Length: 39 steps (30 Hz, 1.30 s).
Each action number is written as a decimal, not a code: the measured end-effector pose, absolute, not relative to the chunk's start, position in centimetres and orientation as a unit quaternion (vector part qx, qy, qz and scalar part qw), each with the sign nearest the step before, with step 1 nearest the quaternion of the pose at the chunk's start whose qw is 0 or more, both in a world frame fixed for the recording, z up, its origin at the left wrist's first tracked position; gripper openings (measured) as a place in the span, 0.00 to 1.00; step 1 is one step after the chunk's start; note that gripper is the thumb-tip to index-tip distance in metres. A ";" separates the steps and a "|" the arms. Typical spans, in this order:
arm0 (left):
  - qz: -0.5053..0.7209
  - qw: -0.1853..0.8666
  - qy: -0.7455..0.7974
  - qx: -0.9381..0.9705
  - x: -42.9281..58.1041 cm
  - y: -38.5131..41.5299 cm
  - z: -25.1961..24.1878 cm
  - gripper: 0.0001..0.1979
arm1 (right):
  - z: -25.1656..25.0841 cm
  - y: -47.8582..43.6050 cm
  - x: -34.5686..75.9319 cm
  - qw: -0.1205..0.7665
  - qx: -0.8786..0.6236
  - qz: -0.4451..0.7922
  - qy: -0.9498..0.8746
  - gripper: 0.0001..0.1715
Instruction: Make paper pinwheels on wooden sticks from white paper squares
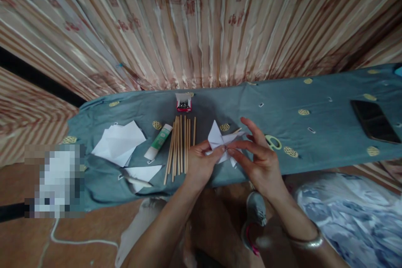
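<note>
A folded white paper pinwheel (215, 133) is held over the near edge of the cloth-covered table. My left hand (201, 165) grips it from the left, thumb pressed near its centre. From the right, the thumb and index finger of my right hand (259, 157) pinch at that same centre, with the other fingers raised. Whether a small pin is between those fingertips is too small to tell. The tip of a wooden stick (238, 130) shows behind the paper. Just beyond my right hand lie scissors (274, 142) with pale yellow-green handles, partly hidden.
Several wooden sticks (179, 142) lie left of my hands, beside a green-and-white glue stick (159, 141). Behind them stands an open red box (184, 104) of small metal pieces. White paper sheets (119, 142), a pen (138, 181) and a dark phone (375, 120) lie on the cloth.
</note>
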<state>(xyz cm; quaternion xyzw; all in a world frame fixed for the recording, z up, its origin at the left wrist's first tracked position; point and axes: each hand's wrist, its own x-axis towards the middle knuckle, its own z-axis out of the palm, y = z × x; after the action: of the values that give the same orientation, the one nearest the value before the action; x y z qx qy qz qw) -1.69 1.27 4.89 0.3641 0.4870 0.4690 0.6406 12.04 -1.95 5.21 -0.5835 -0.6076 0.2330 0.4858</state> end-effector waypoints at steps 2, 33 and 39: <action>0.469 0.639 0.488 0.366 -1.8 1.2 4.7 0.10 | 5.2 -1.9 12.2 0.486 -0.581 0.245 -0.605 0.04; 0.465 0.628 0.498 0.376 -1.8 0.9 4.6 0.10 | 4.9 -2.0 12.0 0.510 -0.575 0.323 -0.552 0.03; 0.469 0.640 0.490 0.360 -1.7 0.8 4.7 0.10 | 4.5 -2.0 12.0 0.525 -0.558 0.364 -0.530 0.03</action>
<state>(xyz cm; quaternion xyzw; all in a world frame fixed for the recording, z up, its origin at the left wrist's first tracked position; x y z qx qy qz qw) -1.70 0.79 4.70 0.3601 0.4901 0.4689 0.6405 12.00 -1.98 4.51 -0.5582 -0.5299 0.3638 0.5247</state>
